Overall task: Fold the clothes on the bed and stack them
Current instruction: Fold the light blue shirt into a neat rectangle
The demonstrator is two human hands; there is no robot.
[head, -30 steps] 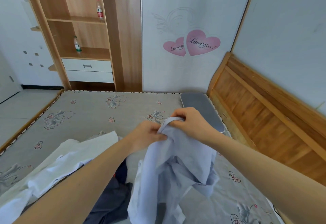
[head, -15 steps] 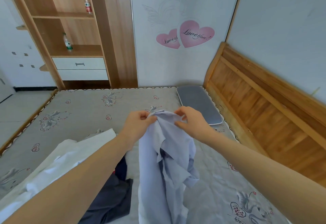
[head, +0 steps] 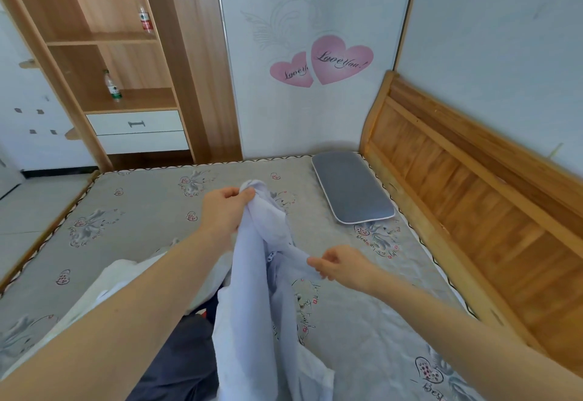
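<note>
The pale lilac shirt [head: 262,290] hangs between my hands, its long axis running from 12 o'clock at the top bunch down toward 6 o'clock, where the lower part slumps onto the bed [head: 142,221]. It looks thin and limp — creased, twisted on itself, one flap trailing off toward 3 o'clock. My left hand [head: 225,211] grips the top bunch, fingers curled round the fabric, and is the higher and farther of the two. My right hand [head: 342,266] sits lower, at about 4 o'clock from the left, pinching the edge of that side flap between thumb and fingertips. I judge the next move turns on this: the right hand has to carry its edge out toward 3 o'clock to spread the shirt flat across the mattress, since the cloth is not yet open enough to fold.

At 7 o'clock lies a white garment [head: 104,293], with a dark navy garment [head: 176,362] beneath the shirt's tail — neither folded. A grey pillow [head: 351,187] rests at 1 o'clock, against the wooden headboard [head: 473,186].
</note>
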